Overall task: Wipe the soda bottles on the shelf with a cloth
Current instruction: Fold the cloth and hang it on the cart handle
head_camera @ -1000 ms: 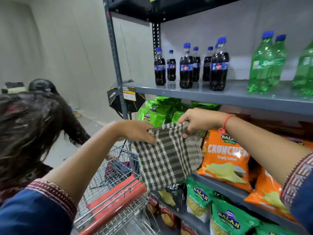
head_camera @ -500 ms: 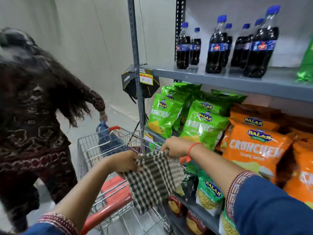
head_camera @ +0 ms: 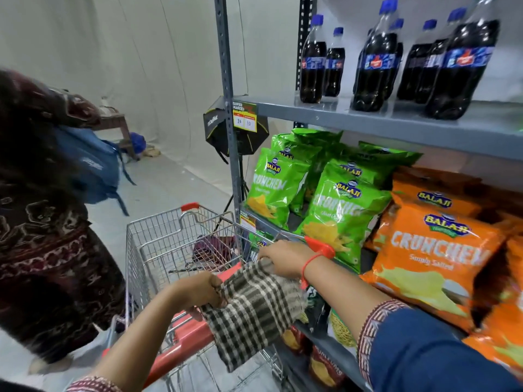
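Two hands hold one checked cloth (head_camera: 252,309) over the cart (head_camera: 158,250). Left hand (head_camera: 202,290): grip closed, fingers pinching the cloth's left edge. Right hand (head_camera: 285,258): grip closed on the cloth's upper right corner, red thread on the wrist. Cloth hangs slack between and below the hands, lower end draped in front of the cart's red handle (head_camera: 181,343). Cloth is low, level with the chip shelf, well apart from the bottles. Seven or so dark soda bottles (head_camera: 373,63) with blue caps stand upright on the grey upper shelf (head_camera: 396,128), in pairs front to back; exact count unclear at the right edge. Neither hand touches a bottle. Below that shelf: green chip bags (head_camera: 339,205) at left, orange chip bags (head_camera: 433,250) at right, leaning against each other. More packets on the lowest shelf, partly hidden by the cloth and right arm. Price tag (head_camera: 244,117) fixed to the upright at the upper shelf's left end. Second person (head_camera: 36,222) in a dark patterned garment stands left of the cart, blurred, with a blue bag (head_camera: 93,168) beside them. A dark item lies in the cart basket; cannot tell what.
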Tool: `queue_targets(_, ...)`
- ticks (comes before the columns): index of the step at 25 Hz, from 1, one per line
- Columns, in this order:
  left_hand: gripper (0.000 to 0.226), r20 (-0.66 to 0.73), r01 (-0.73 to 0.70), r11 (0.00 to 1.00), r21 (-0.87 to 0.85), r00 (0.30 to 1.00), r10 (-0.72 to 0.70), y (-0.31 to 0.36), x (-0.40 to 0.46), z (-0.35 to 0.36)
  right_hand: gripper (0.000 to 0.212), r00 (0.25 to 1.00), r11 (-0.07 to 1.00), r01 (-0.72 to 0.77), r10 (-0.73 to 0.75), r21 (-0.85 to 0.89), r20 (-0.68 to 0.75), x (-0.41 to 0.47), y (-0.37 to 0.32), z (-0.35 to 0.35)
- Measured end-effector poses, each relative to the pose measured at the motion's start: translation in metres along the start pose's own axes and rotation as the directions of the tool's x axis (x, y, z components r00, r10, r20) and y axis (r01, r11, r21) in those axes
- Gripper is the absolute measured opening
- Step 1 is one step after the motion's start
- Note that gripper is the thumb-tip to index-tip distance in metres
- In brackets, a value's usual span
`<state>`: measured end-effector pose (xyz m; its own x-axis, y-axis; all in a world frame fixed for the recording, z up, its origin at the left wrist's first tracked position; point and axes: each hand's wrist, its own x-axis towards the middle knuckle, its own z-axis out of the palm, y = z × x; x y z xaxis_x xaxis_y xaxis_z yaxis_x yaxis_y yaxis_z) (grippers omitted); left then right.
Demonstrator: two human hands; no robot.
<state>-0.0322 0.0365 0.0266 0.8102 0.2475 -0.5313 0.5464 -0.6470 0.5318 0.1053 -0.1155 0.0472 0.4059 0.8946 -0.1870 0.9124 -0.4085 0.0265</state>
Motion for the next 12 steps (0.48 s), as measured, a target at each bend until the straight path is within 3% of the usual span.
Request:
queue_targets(2, 0.022, -0.108, -0.016, 0.953, 0.302, 0.993, 0.051, 0.005, 0.003, 0.005, 0.035, 0.988, 0.994, 0.021, -0.037, -0.109, -0.15, -0.005, 0.0, 0.003)
queue_targets(4, 0.026, -0.291, -0.017, 0.832, 0.555, 0.933, 0.213, 0.016, 0.001, 0.016, 0.035, 0.942, 0.954, 0.146, -0.215, -0.263, -0.258, -0.009, -0.001, 0.005)
queue_targets(6, 0.014, -0.319, -0.049, 0.796, 0.603, 0.9, 0.297, 0.026, -0.006, 0.024, 0.025, 0.929, 0.928, 0.226, -0.296, -0.295, -0.221, -0.013, -0.003, 0.009)
queue_targets(9, 0.036, -0.188, -0.035, 0.809, 0.587, 0.966, 0.179, 0.026, -0.012, 0.034, 0.008, 0.985, 0.978, 0.145, -0.157, -0.147, -0.07, -0.018, -0.001, 0.011)
queue_targets(12, 0.037, -0.161, 0.027, 0.802, 0.596, 0.983, 0.086, 0.016, -0.01, 0.046, 0.033, 0.991, 0.993, 0.081, -0.071, -0.082, 0.111, -0.022, 0.006, 0.014)
